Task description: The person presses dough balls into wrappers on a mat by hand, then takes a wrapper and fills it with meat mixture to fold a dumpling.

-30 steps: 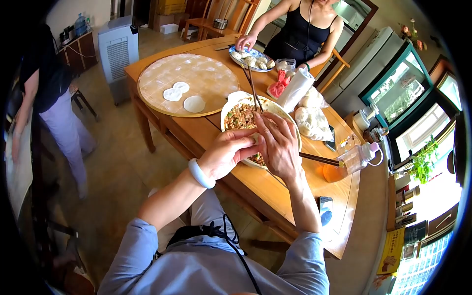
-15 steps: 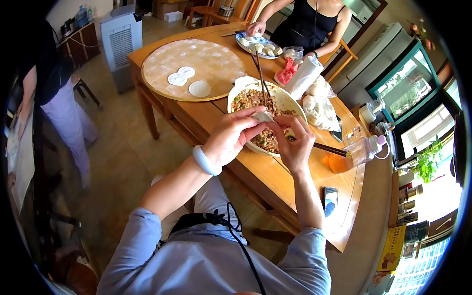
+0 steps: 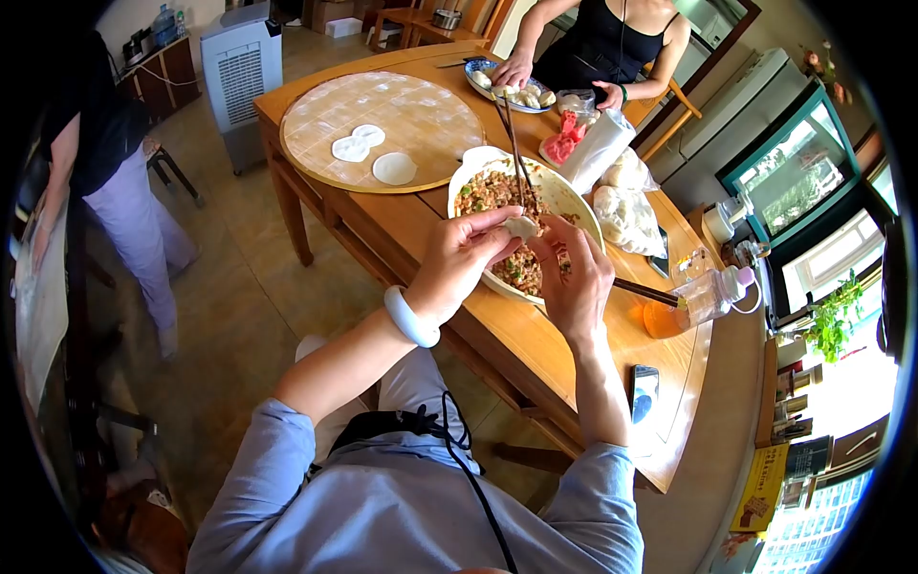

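A small white dumpling (image 3: 523, 228) is pinched at its left side by the fingers of my left hand (image 3: 457, 260), over the filling bowl. My right hand (image 3: 577, 277) is closed, its thumb and fingertips at the dumpling's right edge. Beneath both hands, the cream bowl (image 3: 585, 212) holds chopped meat filling (image 3: 490, 194) with green bits. One pair of chopsticks (image 3: 514, 143) stands up in the filling. Another dark pair of chopsticks (image 3: 645, 290) runs out from behind my right hand; I cannot tell whether that hand grips it.
On a round floured board (image 3: 316, 115) lie dough wrappers (image 3: 393, 168). Across the table a person's hand (image 3: 514, 69) touches a plate of dumplings (image 3: 526, 99). Plastic bags (image 3: 626, 218), a bottle with orange liquid (image 3: 684, 308) and a phone (image 3: 644, 392) sit rightward. Another person (image 3: 129, 201) stands left.
My right fingertips have shifted slightly on the dumpling, and more of it shows. Across the table, the other person's second hand has lifted and moved. The view has shifted a little.
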A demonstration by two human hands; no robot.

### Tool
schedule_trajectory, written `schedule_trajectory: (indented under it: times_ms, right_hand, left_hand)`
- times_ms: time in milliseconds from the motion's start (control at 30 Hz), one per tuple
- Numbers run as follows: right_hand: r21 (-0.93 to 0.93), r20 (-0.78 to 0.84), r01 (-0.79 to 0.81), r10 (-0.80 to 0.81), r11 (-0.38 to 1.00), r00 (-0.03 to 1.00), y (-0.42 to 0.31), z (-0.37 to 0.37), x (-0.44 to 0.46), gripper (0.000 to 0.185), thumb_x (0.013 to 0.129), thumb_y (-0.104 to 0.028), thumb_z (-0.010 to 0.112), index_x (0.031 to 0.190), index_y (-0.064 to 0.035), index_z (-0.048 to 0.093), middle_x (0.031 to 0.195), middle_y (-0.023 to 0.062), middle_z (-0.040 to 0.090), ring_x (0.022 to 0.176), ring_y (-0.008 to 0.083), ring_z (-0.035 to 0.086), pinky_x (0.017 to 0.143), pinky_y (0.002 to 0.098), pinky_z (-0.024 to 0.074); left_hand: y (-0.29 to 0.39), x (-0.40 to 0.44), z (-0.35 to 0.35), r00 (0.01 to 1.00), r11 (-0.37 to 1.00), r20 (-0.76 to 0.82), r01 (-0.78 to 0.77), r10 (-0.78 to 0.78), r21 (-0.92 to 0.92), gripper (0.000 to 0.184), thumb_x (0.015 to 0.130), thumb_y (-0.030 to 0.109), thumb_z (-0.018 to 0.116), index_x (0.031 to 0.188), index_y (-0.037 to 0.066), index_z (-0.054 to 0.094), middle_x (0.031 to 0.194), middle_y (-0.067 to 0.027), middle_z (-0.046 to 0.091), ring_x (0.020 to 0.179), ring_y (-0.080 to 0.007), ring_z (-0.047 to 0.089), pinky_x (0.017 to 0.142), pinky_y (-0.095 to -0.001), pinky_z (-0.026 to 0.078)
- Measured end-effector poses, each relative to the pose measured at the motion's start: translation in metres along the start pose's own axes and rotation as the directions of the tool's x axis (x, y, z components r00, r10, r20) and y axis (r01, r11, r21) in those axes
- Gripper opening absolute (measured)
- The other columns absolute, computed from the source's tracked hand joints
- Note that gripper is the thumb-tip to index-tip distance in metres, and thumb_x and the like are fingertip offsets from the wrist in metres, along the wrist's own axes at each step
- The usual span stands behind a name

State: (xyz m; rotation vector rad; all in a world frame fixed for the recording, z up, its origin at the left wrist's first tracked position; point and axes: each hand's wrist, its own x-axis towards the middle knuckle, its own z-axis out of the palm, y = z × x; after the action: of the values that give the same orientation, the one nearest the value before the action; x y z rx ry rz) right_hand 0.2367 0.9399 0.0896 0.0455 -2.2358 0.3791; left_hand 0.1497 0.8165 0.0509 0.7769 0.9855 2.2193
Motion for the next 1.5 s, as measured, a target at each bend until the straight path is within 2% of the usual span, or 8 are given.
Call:
schedule_trajectory:
  times_ms: [33,233,333,433,733,1067,1367,1500]
  right_hand:
    - [0.02,0.015,-0.036,0.036,0.999,0.999,-0.001,0.0,0.0,0.015,0.074,-0.005,0.066,0.089,-0.005,0.063,0.074,0.0087,0.06,0.066,0.024,0.059,0.058,0.0334,0.0466]
    - [-0.029,-0.056,0.143,-0.145,0.989,0.988,0.004,0.003,0.001,0.016,0.075,-0.006,0.066,0.091,-0.0047,0.063,0.074,0.0092,0.06,0.065,0.0245,0.059,0.057,0.0338,0.0462]
    - [-0.018,-0.007,0.027,-0.028,0.999,1.0,-0.001,0.001,0.001,0.015,0.074,-0.005,0.066,0.089,-0.0045,0.064,0.075,0.0089,0.061,0.067,0.0239,0.059,0.059,0.0333,0.0466]
    - [0.007,-0.019,0.099,-0.098,0.995,0.995,0.001,0.002,0.004,0.014,0.074,-0.004,0.065,0.088,-0.0045,0.065,0.077,0.0083,0.062,0.069,0.0237,0.06,0.061,0.0326,0.0471]
    - [-0.009,-0.05,0.105,-0.106,0.994,0.993,0.0,0.003,0.002,0.009,0.073,-0.002,0.065,0.081,-0.0047,0.064,0.078,0.0075,0.062,0.07,0.0237,0.06,0.062,0.0325,0.0472]
    - [0.09,0.022,0.036,-0.038,0.995,0.999,-0.001,0.0,0.005,0.015,0.074,-0.003,0.065,0.089,-0.0049,0.067,0.08,0.0085,0.061,0.069,0.023,0.06,0.063,0.031,0.0473]
    - [0.104,0.094,0.009,-0.019,0.994,0.995,-0.006,0.0,0.009,0.011,0.074,-0.003,0.064,0.085,-0.0043,0.066,0.079,0.0087,0.06,0.071,0.0238,0.06,0.063,0.0319,0.0475]
    - [0.04,0.087,0.067,-0.07,0.997,0.994,-0.003,0.004,0.008,0.012,0.073,-0.003,0.064,0.086,-0.005,0.065,0.079,0.008,0.06,0.071,0.0242,0.059,0.062,0.033,0.0473]
  left_hand:
    - [-0.001,0.0,-0.001,1.0,1.0,0.002,0.001,-0.001,0.019,0.032,0.091,0.009,0.047,0.12,-0.003,0.049,0.108,-0.0082,0.057,0.098,-0.0109,0.055,0.093,-0.0266,0.044]
    - [0.0,-0.001,-0.002,1.0,0.994,0.005,0.0,-0.001,0.11,0.032,0.091,0.009,0.048,0.12,-0.003,0.049,0.109,-0.008,0.057,0.098,-0.0112,0.055,0.093,-0.0268,0.044]
    - [-0.001,-0.001,-0.001,1.0,0.995,0.001,-0.008,0.008,0.098,0.032,0.091,0.008,0.048,0.12,-0.003,0.049,0.109,-0.008,0.057,0.098,-0.011,0.055,0.093,-0.0264,0.044]
    - [0.002,-0.002,0.0,1.0,0.993,0.012,-0.013,0.012,0.121,0.032,0.09,0.008,0.048,0.121,-0.003,0.049,0.109,-0.0079,0.057,0.097,-0.0106,0.055,0.092,-0.0257,0.045]
    - [0.003,-0.004,0.002,0.999,0.987,0.035,-0.029,0.023,0.16,0.033,0.09,0.007,0.049,0.121,-0.003,0.049,0.107,-0.0064,0.058,0.094,-0.0093,0.056,0.088,-0.0235,0.046]
    - [0.007,-0.004,0.0,0.998,0.975,0.052,-0.041,0.031,0.219,0.034,0.09,0.004,0.046,0.123,-0.004,0.047,0.105,-0.008,0.059,0.093,-0.0094,0.057,0.086,-0.0229,0.047]
    - [-0.003,-0.001,-0.005,0.995,0.966,0.061,-0.095,0.082,0.239,0.043,0.087,-0.002,0.047,0.129,-0.002,0.039,0.12,-0.0106,0.051,0.102,-0.0112,0.052,0.088,-0.0252,0.046]
    - [-0.002,-0.003,-0.003,0.996,0.959,0.044,-0.084,0.075,0.271,0.043,0.088,-0.002,0.048,0.13,-0.003,0.037,0.123,-0.0117,0.05,0.101,-0.0119,0.053,0.089,-0.0261,0.046]
